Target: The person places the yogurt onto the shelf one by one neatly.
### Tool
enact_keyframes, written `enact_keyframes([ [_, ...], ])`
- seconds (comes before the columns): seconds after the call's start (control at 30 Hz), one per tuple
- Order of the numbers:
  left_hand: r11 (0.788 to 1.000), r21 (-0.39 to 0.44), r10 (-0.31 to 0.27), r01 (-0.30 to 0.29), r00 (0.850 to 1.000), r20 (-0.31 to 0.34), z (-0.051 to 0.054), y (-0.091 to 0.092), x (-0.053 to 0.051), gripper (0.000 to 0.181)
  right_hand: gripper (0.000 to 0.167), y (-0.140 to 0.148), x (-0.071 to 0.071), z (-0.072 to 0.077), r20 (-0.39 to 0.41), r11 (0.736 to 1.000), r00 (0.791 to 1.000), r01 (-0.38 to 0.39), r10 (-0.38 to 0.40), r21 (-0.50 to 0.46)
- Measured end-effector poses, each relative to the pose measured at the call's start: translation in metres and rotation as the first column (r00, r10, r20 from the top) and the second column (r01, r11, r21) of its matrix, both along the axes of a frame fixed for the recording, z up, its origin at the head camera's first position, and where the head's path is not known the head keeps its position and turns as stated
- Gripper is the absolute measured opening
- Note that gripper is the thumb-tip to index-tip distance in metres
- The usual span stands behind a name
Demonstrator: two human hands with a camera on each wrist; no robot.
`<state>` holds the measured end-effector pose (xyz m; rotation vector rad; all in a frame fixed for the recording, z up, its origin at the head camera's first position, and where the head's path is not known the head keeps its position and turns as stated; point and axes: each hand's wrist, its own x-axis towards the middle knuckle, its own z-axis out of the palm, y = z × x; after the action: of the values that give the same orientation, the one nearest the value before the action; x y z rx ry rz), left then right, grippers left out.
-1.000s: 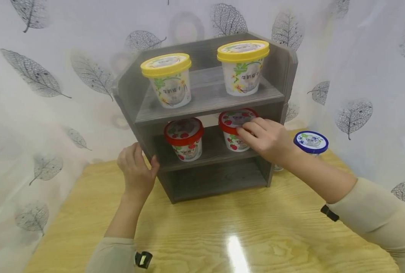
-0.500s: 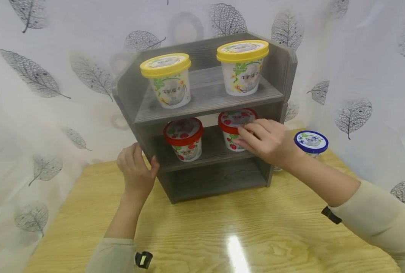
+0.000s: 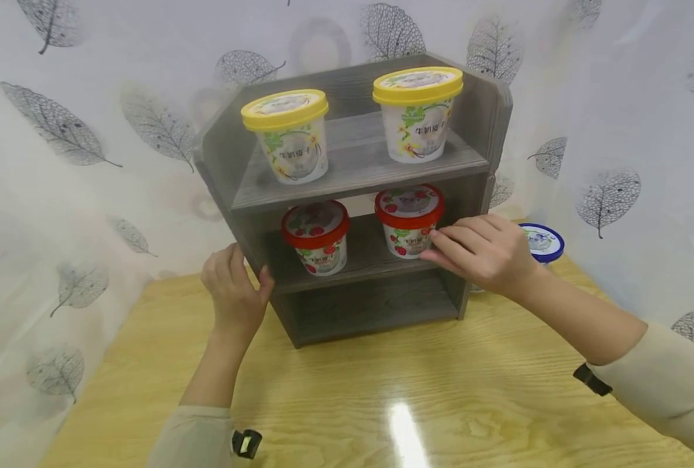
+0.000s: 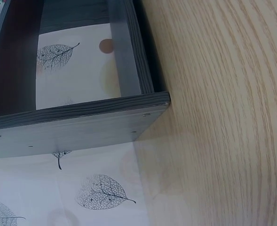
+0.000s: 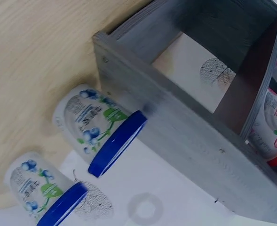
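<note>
A grey wooden shelf (image 3: 358, 172) stands on the table. My left hand (image 3: 233, 289) holds its left side panel, thumb at the front edge and fingers along the outside. Two red-lidded tubs sit on the middle shelf, the left tub (image 3: 325, 257) and the right tub (image 3: 401, 240). Beside that right tub is my right hand (image 3: 487, 250), fingers loosely bent, tips overlapping its right edge; contact cannot be judged. On the top shelf stand two yellow-lidded tubs, a left one (image 3: 296, 153) and a right one (image 3: 415, 130). Neither wrist view shows a hand.
Two blue-lidded tubs, a nearer one (image 5: 89, 117) and a farther one (image 5: 35, 186), stand on the wooden table (image 3: 347, 390) at the shelf's right side. A leaf-patterned sheet (image 3: 118, 39) hangs behind the shelf and at both sides.
My right hand has come off the right red-lidded tub's lid and moved right and slightly down, uncovering more of that tub. The left hand keeps its place on the shelf's side.
</note>
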<state>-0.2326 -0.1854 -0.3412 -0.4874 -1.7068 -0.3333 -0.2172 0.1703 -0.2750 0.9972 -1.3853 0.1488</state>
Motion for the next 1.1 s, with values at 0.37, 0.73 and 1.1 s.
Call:
enact_keyframes([
  [0.37,1.000,0.010,-0.002,0.002,1.000,0.003,-0.001,0.000,0.000,0.043,0.034,0.015,-0.001,-0.013,-0.045,0.996,0.995,-0.090,0.089,-0.027],
  [0.73,1.000,0.013,-0.027,0.027,1.000,0.013,0.001,0.002,0.000,0.041,0.035,0.037,-0.003,-0.024,-0.069,0.982,0.980,-0.186,0.187,0.018],
  [1.1,0.999,0.010,-0.031,0.030,0.999,0.013,0.001,-0.002,0.000,0.041,0.036,0.055,0.001,-0.033,-0.002,0.980,0.985,-0.171,0.173,0.101],
])
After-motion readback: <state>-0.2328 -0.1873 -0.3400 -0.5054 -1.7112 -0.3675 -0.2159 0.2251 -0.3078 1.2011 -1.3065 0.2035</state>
